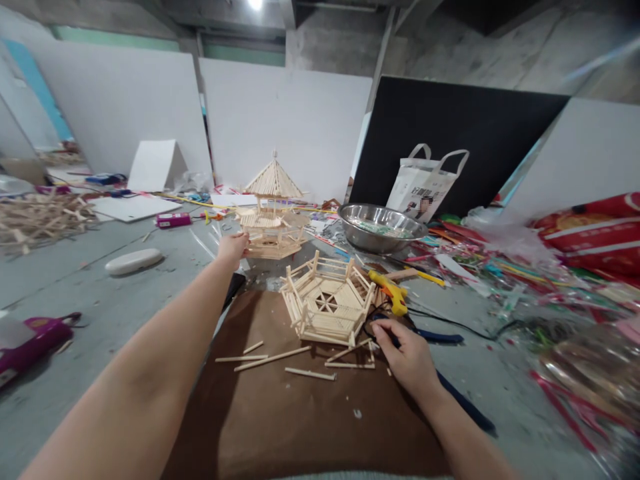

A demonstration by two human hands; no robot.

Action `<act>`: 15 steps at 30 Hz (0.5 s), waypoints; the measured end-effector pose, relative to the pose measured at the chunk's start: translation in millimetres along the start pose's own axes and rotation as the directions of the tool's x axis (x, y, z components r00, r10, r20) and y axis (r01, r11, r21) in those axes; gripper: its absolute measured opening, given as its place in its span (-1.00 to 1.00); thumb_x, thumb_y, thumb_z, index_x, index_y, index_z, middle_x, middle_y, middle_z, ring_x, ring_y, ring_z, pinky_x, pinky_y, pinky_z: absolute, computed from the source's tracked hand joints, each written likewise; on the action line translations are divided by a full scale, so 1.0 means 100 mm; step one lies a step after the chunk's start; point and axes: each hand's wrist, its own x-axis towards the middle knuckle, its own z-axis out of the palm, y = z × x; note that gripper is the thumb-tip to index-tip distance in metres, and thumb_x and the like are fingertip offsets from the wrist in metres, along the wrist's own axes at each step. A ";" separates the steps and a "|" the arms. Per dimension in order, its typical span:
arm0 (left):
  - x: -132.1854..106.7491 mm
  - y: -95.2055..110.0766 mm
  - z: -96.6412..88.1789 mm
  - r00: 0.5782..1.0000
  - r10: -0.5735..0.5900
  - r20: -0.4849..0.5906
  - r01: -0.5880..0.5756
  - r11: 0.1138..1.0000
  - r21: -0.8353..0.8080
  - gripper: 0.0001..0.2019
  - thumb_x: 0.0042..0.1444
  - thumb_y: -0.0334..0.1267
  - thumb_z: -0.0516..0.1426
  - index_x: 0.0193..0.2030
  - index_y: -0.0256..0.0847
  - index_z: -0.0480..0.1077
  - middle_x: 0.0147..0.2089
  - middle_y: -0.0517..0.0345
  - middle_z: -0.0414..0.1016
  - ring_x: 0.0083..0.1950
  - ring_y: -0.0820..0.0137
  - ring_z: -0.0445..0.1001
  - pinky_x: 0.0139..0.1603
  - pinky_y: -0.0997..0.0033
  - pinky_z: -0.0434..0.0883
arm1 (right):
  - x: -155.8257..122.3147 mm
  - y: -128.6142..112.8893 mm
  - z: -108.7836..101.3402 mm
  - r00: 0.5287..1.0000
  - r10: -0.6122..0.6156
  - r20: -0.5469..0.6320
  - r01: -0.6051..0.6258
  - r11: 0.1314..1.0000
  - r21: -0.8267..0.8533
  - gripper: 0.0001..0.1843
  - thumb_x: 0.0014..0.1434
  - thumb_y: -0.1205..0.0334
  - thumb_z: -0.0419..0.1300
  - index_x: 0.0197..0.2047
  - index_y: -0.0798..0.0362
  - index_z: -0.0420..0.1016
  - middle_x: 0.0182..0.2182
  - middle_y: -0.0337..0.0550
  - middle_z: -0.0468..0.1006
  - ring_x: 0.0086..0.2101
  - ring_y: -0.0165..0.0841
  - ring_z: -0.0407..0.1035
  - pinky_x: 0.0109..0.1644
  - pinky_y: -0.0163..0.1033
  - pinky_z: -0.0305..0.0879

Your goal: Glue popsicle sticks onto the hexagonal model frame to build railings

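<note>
My left hand (234, 250) is closed on the lower left edge of a wooden-stick pavilion model (273, 220) with a pointed roof. In front of it, a hexagonal stick base (327, 300) with railings and a spoked opening rests on a brown sheet (280, 427). My right hand (407, 353) is beside the base's right corner, fingers closed around the dark head of what look like pliers (440, 337) with blue handles; the hand partly hides them. Several loose sticks (273, 358) lie before the base. A yellow glue gun (393, 293) is just beyond my right hand.
A steel bowl (383, 230) and white bag (425, 187) stand behind. Colourful scraps (500, 273) crowd the right side. At left are a white oblong case (133, 261), purple glue-stick-like device (35, 343) and stick pile (40, 220). A dark cable (460, 323) runs rightward.
</note>
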 end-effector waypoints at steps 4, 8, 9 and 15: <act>0.03 -0.04 0.04 0.998 -0.023 0.065 0.024 0.999 -0.022 -0.70 0.09 -0.22 -0.01 -0.05 -0.29 0.23 -0.07 0.02 0.30 -0.14 0.36 0.34 -0.18 0.22 0.35 | 0.01 0.00 0.00 1.000 -0.008 -0.005 0.008 1.000 -0.001 -0.74 0.08 0.14 -0.03 -0.37 0.07 0.42 -0.43 -0.16 0.52 -0.39 -0.36 0.39 -0.30 -0.31 0.26; 0.02 -0.12 0.09 0.997 -0.041 0.070 0.043 0.999 -0.029 -0.69 0.09 -0.22 0.00 -0.04 -0.29 0.22 -0.06 0.02 0.29 -0.12 0.35 0.34 -0.17 0.21 0.34 | 0.01 0.00 0.01 1.000 -0.004 -0.001 0.004 1.000 0.000 -0.74 0.08 0.14 -0.03 -0.36 0.08 0.42 -0.44 -0.16 0.52 -0.41 -0.37 0.38 -0.31 -0.32 0.26; 0.02 -0.14 0.11 0.997 -0.044 0.068 0.046 0.999 -0.029 -0.69 0.09 -0.22 0.00 -0.04 -0.29 0.22 -0.06 0.02 0.29 -0.12 0.35 0.34 -0.17 0.21 0.34 | 0.01 0.00 0.01 1.000 -0.001 -0.003 0.001 1.000 -0.002 -0.74 0.08 0.14 -0.03 -0.36 0.08 0.42 -0.44 -0.16 0.52 -0.41 -0.37 0.38 -0.31 -0.32 0.26; -0.03 -0.27 0.18 0.998 -0.027 0.060 0.029 0.999 -0.022 -0.69 0.09 -0.22 0.00 -0.04 -0.29 0.22 -0.06 0.01 0.29 -0.12 0.35 0.33 -0.17 0.20 0.34 | 0.01 -0.03 -0.01 1.000 -0.007 -0.017 0.007 1.000 0.006 -0.76 0.08 0.16 -0.03 -0.37 0.08 0.41 -0.42 -0.15 0.52 -0.38 -0.36 0.38 -0.29 -0.31 0.25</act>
